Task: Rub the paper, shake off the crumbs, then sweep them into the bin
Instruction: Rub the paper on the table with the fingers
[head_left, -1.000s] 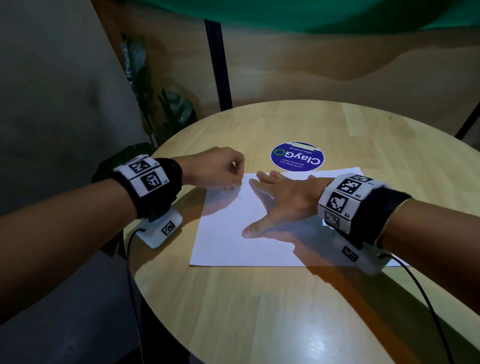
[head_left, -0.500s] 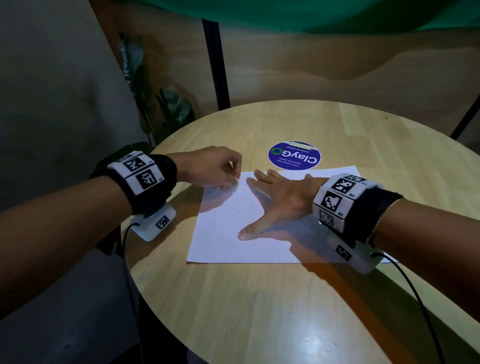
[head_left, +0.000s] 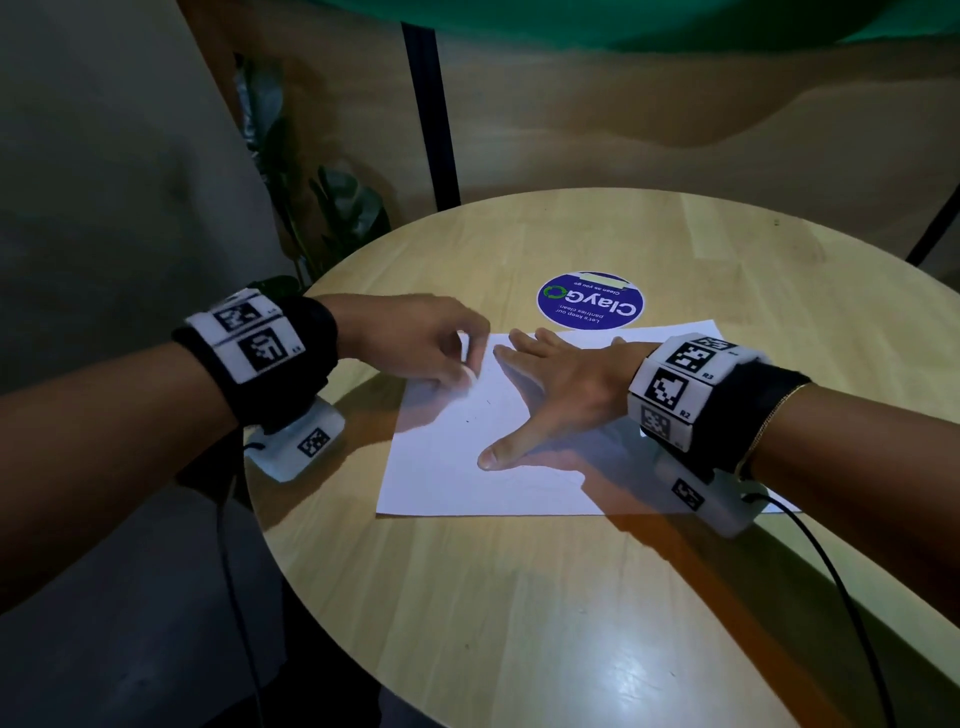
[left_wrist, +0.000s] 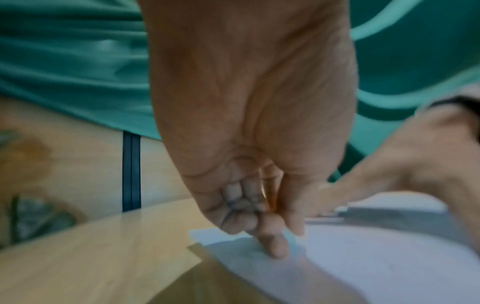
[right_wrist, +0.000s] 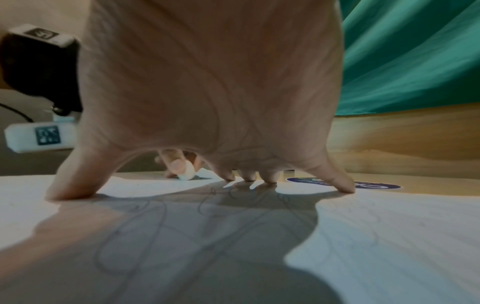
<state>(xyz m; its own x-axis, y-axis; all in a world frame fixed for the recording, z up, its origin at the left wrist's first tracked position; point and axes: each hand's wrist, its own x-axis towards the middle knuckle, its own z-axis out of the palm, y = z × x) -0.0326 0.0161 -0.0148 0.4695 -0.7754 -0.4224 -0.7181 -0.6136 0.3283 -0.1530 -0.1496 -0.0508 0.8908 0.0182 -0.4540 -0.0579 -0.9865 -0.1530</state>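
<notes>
A white sheet of paper (head_left: 467, 467) with faint pencil lines lies on the round wooden table (head_left: 519, 597). My left hand (head_left: 447, 353) pinches a small white eraser (head_left: 470, 375) and presses it on the sheet's far left corner; the eraser (right_wrist: 187, 171) also shows in the right wrist view between the fingers. My right hand (head_left: 550, 395) lies flat with spread fingers on the paper (right_wrist: 389, 236) and holds it down. A few dark crumbs (head_left: 470, 418) dot the paper near the eraser. In the left wrist view the left hand (left_wrist: 272, 242) is blurred above the paper (left_wrist: 363, 257).
A round blue sticker (head_left: 590, 301) is stuck to the table just beyond the paper. A leafy plant (head_left: 332, 218) and a black post (head_left: 431, 114) stand behind the table's far left edge. No bin is in view.
My left hand has slid a little toward me along the sheet's left corner, and the eraser now shows under its fingers. The right hand stays flat on the paper.
</notes>
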